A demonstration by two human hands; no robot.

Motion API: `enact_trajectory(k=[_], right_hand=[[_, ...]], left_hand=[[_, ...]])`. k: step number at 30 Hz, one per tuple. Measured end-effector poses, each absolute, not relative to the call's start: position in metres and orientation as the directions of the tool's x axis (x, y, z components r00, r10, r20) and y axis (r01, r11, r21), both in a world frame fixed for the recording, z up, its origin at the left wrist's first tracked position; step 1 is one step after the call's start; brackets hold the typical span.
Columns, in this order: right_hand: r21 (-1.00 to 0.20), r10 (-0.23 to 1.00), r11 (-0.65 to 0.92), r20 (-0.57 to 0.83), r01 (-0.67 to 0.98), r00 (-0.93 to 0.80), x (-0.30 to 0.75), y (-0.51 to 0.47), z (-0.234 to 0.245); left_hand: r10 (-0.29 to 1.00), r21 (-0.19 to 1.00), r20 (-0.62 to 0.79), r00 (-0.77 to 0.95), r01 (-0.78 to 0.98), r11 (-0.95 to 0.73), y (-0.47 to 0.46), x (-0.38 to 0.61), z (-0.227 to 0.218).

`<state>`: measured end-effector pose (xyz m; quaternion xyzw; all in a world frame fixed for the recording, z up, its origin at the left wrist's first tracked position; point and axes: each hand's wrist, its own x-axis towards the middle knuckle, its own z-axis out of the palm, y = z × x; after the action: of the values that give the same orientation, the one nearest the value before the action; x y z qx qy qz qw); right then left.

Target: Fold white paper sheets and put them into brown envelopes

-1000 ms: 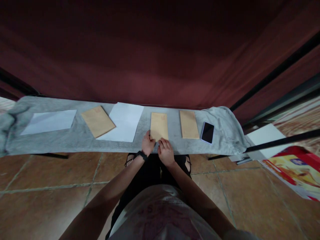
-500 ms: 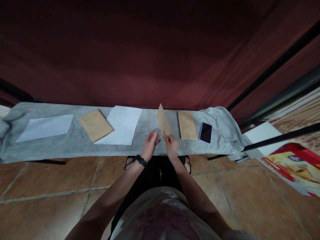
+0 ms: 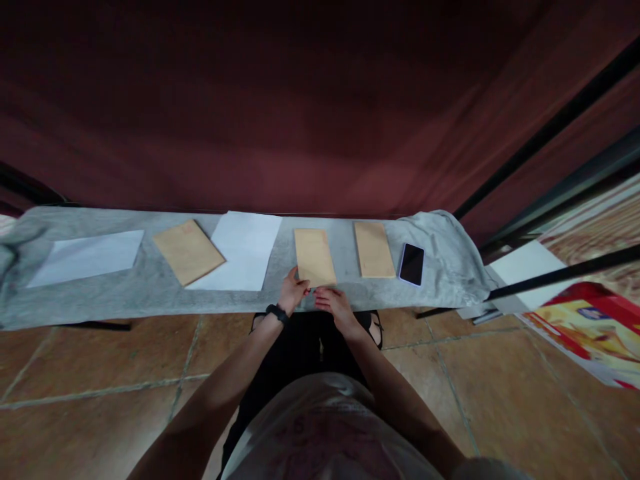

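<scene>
A brown envelope lies flat on the grey cloth that covers a long low table. My left hand, with a black band on the wrist, has its fingers curled on the envelope's near left corner. My right hand rests just below the near edge, fingers stretched flat towards the left hand. A second brown envelope lies to the right, beside a dark phone.
Left of my hands lie a white sheet, another brown envelope and a white sheet at the far left. A dark red curtain hangs behind. On the tiled floor at the right are a red printed box, white paper and a black bar.
The middle envelope was lifted on edge and turned over half a second ago; it now lies flat again, with both hands back at its near edge.
</scene>
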<state>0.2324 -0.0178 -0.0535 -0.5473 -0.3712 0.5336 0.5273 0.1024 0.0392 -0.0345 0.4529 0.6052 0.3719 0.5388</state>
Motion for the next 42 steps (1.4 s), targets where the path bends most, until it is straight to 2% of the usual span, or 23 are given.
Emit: enact_trajectory(k=[1,3,4,6,8,10,12,14,16,19,24,32,42], right_hand=[[-0.987,0.973,-0.149,-0.158,-0.065,0.17,0.236,-0.02,-0.052],[-0.966,0.984,-0.036,0.01,0.256,0.176,0.243,-0.024,-0.048],[-0.891,0.985,0.05,0.12,0.45,0.127,0.247,-0.026,-0.047],[-0.635,0.964,0.218,0.26,0.741,-0.061,0.253,-0.028,-0.046],[-0.449,0.94,0.315,0.268,0.836,-0.21,0.258,-0.029,-0.049],[-0.356,0.929,0.352,0.248,0.866,-0.276,0.261,-0.03,-0.054],[-0.32,0.925,0.362,0.238,0.876,-0.295,0.262,-0.031,-0.059],[-0.308,0.922,0.369,0.242,0.877,-0.303,0.262,-0.031,-0.062],[-0.307,0.917,0.379,0.251,0.873,-0.31,0.262,-0.031,-0.063],[-0.314,0.916,0.378,0.266,0.871,-0.302,0.261,-0.031,-0.063],[-0.322,0.916,0.374,0.273,0.87,-0.293,0.26,-0.03,-0.062],[-0.324,0.916,0.373,0.28,0.87,-0.288,0.259,-0.028,-0.058],[-0.312,0.931,0.346,0.23,0.885,-0.283,0.258,-0.026,-0.055]], left_hand=[[0.95,0.936,-0.312,-0.002,0.173,0.307,0.04,0.099,-0.034],[0.955,0.926,-0.296,0.018,0.251,0.282,0.042,0.093,-0.033],[0.959,0.916,-0.284,0.025,0.302,0.263,0.042,0.09,-0.032],[0.969,0.87,-0.247,0.029,0.447,0.208,0.042,0.086,-0.031],[0.978,0.771,-0.206,0.017,0.619,0.152,0.042,0.083,-0.028],[0.986,0.622,-0.167,-0.002,0.775,0.107,0.039,0.082,-0.026],[0.997,0.474,-0.075,0.014,0.88,0.024,0.036,0.084,-0.026],[0.99,0.38,0.067,0.125,0.914,-0.141,0.035,0.089,-0.031],[0.939,0.344,0.167,0.3,0.875,-0.341,0.036,0.095,-0.04],[0.859,0.346,0.167,0.483,0.788,-0.51,0.047,0.103,-0.057],[0.852,0.308,0.131,0.507,0.796,-0.521,0.085,0.118,-0.069],[0.888,0.183,-0.011,0.459,0.874,-0.45,0.153,0.147,-0.055],[0.878,0.182,0.026,0.477,0.862,-0.473,0.176,0.153,-0.057]])
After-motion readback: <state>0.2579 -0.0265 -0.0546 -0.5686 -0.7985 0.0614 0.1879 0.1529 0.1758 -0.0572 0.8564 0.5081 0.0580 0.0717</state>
